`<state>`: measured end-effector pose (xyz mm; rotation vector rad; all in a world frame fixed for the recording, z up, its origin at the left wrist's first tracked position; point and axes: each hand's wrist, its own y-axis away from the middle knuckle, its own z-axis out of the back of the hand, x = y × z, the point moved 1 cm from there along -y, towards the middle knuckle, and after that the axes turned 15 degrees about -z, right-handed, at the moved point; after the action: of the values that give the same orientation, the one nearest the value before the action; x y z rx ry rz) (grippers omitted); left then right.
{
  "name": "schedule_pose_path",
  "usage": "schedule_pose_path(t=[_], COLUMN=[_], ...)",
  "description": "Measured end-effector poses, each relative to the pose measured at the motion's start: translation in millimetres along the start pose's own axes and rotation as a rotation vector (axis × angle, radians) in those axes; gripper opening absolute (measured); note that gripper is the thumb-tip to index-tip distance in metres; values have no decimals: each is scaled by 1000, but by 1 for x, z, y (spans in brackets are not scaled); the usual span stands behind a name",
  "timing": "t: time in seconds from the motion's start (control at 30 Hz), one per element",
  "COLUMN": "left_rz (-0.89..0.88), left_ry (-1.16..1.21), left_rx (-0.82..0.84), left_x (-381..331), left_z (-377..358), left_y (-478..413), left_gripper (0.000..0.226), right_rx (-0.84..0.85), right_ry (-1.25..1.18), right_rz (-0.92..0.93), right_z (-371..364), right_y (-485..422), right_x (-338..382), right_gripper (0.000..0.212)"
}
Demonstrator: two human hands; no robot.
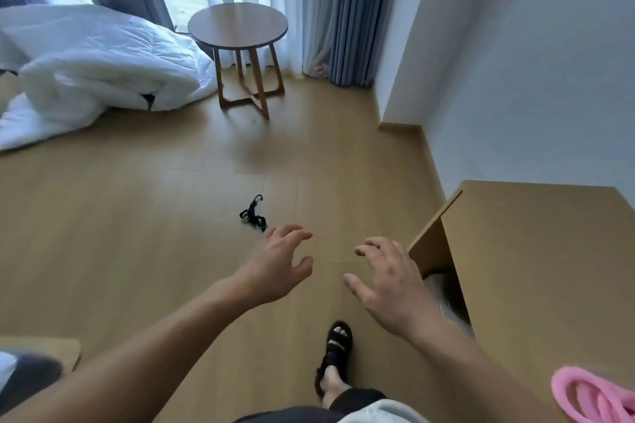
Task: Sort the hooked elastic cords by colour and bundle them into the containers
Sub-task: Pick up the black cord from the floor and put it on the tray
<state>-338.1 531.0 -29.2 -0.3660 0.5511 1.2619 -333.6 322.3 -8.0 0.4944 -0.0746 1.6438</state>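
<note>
Our hands above a black cord on the floor

Left hand [275, 263] and right hand [388, 280] spread, empty; cord [253, 213] lies just beyond the left, on the wood floor [137, 216].

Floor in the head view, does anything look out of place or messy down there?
Yes. A black hooked cord lies in a tangled heap on the floor, just beyond the left hand, in no container. A white duvet is also slumped on the floor at the left, beside the round table.
</note>
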Motion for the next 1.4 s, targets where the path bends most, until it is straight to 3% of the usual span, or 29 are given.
schedule_pose_path(t=[0.5,0.73,0.9,1.13,1.4], left_rz=[357,454,473,533,635], left_ry=[-23,65,142,165,229], left_rx=[-187,-237,-140,-15,-34], left_x=[122,236,336,478,624], left_z=[94,124,137,84,-72], left_y=[-99,-134,-172,-228,-288], left_gripper=[50,81,54,47,46], right_rx=[174,262,333,440,565], right_ry=[89,195,210,200,255], right_rz=[322,385,322,192,195], right_z=[-5,-48,-101,-220,-424], right_y=[-239,-339,-417,-520,-614], right_x=[117,203,259,280,229], right_gripper=[54,54,55,53,52])
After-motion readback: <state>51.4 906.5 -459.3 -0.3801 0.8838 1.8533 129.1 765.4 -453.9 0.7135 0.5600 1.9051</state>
